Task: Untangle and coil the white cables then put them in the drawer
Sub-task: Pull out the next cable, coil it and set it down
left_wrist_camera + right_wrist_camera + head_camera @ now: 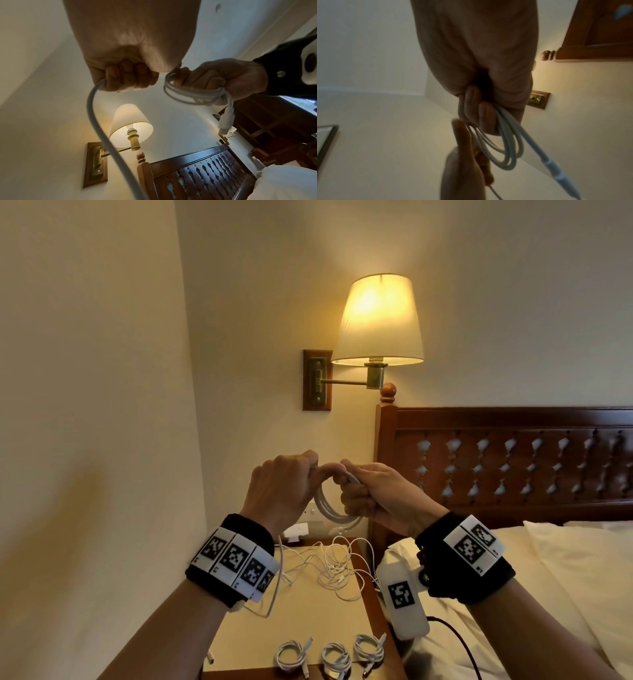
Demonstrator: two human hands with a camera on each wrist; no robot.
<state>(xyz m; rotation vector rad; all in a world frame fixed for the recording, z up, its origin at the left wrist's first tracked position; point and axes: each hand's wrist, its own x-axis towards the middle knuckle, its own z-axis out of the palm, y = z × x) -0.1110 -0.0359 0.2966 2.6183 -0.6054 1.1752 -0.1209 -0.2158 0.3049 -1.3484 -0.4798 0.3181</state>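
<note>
Head view: both hands are raised over the nightstand (226, 642); the left hand (281, 487) and right hand (380, 494) grip a cable (334, 513). Three coils (334, 657) sit at its front edge. Left wrist: fist closed round the cable's free run. Right wrist: fingers curl through loops.

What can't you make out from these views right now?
- Drawer: in no view; the nightstand front is cut off by the head view's bottom edge.
- Cable's free end: runs behind the left hand wristband.
- Loop count in the right hand: coil is motion-blurred.
- Tangled cables: too fine to count.
</note>
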